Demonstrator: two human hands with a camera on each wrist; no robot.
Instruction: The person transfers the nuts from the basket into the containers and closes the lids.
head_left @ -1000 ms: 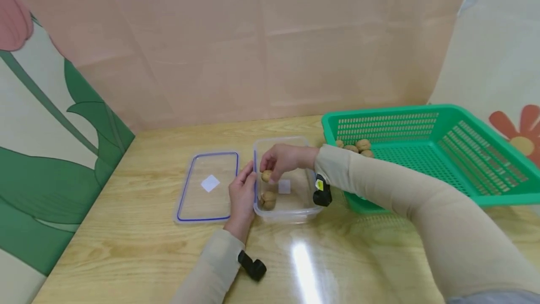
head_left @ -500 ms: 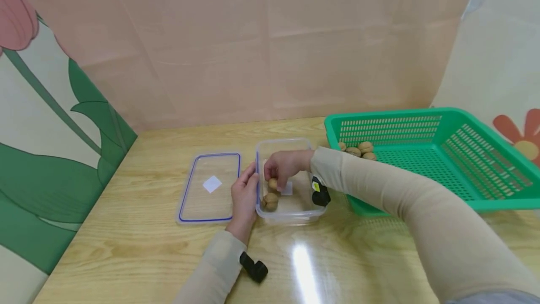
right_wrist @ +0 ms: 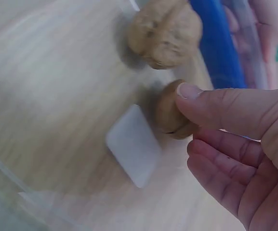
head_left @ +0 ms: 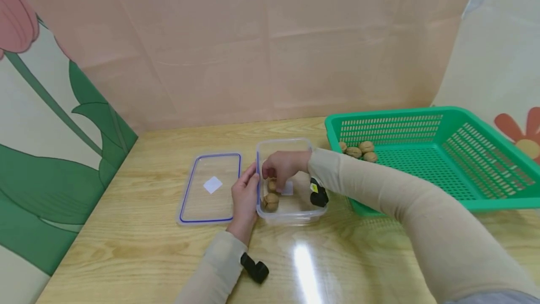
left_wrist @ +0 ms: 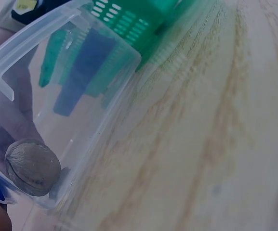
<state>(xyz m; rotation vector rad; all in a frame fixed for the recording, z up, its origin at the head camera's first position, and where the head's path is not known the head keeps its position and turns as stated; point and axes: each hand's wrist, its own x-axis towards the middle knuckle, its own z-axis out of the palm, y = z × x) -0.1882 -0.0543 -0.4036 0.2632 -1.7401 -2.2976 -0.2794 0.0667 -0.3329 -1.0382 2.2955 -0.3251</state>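
Observation:
Inside a clear plastic box (head_left: 291, 213), my right hand (head_left: 284, 165) pinches a walnut (right_wrist: 171, 111) between thumb and fingers, low near the box floor. The right wrist view has the thumb (right_wrist: 235, 108) pressed on the walnut's side. A second walnut (head_left: 271, 202) rests in the box's near left corner, close beside the held one. My left hand (head_left: 243, 196) lies along the box's left wall, its fingers extended against the outside. The left wrist view shows one walnut (left_wrist: 33, 167) through the clear wall. A white label (right_wrist: 135, 147) shows at the box's bottom.
Left of the box lies a clear lid (head_left: 190, 217) with a blue seal and a white label. A green basket (head_left: 388, 116) stands to the right, with several walnuts (head_left: 366, 147) in its left end. A pink backdrop (head_left: 236, 50) rises behind the wooden table (head_left: 126, 247).
My right hand has lowered the walnut from near the box's left rim to its floor, behind the other walnut. The left hand stays at the box's side.

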